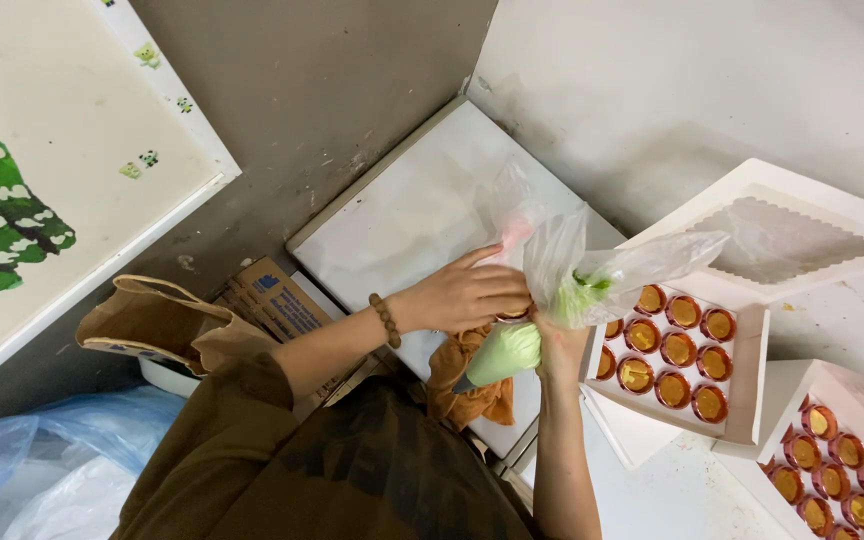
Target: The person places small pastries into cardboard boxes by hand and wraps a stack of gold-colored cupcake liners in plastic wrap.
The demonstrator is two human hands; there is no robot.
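Left hand (467, 295) fingers (507, 283) curled shut around the twisted neck of a clear plastic piping bag (512, 345), pinching it just above the filled part. Right hand (557, 345) comes up from below, fingers wrapped around the same bag from the far side; mostly hidden by plastic, grip looks closed on the bag. Both hands touching, bag squeezed between them.

Bag holds pale green cream, bulging below the left fingers, tip pointing down-left. Loose empty top of the bag flares up and right of the fingers, some green smeared inside.

Wooden bead bracelet (384, 320) on left wrist. Under the hands, an orange-brown cloth (467, 395), touching the bag's lower end or just behind it, cannot tell.

Just right of the fingers: open white box (747, 400) with rows of small round cups (672, 350), amber filling, dark rims. Its windowed lid (787, 235) stands open beyond. Second box of the same cups (837, 480) further right and lower.

Behind the hands, a flat white board (402, 215). Left of the wrist: brown paper bag (157, 320), cardboard carton (277, 300), blue plastic sheet (42, 450) well off left.
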